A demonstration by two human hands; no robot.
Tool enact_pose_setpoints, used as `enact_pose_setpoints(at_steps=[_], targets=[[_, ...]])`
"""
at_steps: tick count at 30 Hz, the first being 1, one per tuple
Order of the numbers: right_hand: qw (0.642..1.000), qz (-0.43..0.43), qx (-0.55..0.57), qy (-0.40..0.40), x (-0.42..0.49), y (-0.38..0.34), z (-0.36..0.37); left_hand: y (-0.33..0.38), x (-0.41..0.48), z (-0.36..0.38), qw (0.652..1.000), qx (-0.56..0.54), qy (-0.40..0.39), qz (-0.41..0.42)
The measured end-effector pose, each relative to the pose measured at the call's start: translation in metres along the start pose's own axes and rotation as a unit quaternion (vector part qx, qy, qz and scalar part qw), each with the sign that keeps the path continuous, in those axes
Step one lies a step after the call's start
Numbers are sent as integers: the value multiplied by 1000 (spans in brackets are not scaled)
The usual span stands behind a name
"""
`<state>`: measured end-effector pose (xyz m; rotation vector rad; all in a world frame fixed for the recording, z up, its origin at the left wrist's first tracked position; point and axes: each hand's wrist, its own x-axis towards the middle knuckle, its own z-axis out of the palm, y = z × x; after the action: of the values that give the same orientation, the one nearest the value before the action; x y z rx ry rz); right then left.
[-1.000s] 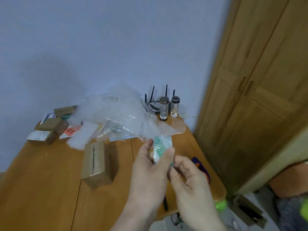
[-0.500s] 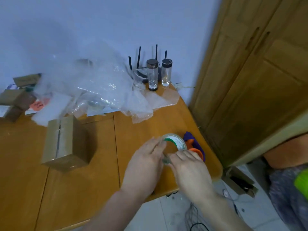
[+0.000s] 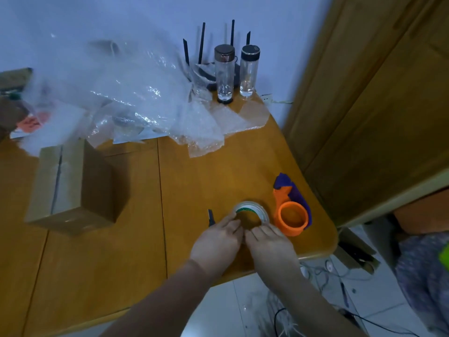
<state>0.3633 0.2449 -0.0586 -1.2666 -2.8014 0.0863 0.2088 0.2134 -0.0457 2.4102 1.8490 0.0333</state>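
tape roll (image 3: 250, 205): gripped between left hand (image 3: 216, 239) and right hand (image 3: 269, 242).
orange dispenser (image 3: 291, 218): set just beside right hand.

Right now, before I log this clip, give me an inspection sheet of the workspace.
Surface: wooden table, seams between its boards.
Job's things: tape roll, clear with green inside, near the table's right front corner; orange dispenser just right of it.
Clutter: cardboard box at left; bubble wrap heaped at the back; two glass bottles by the wall.
Hands: left hand and right hand both hold the roll's near rim.
Cables: loose cables on the floor below the table edge.
Surroundings: pale wall behind; wooden doors at right.
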Motion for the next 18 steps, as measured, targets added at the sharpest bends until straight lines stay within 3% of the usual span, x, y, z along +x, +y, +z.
enact_pose_setpoints(at_steps=[13,16,18], targets=[[1000,16,21,-1,-5,1,7,1,-5,19,999,-14,40,-24],[998,42,44,18,-8,-6,1,3,-17,15,994,-37,64,-77],[995,55,73,43,-12,-19,-5,5,-29,9,982,-77,65,-159]])
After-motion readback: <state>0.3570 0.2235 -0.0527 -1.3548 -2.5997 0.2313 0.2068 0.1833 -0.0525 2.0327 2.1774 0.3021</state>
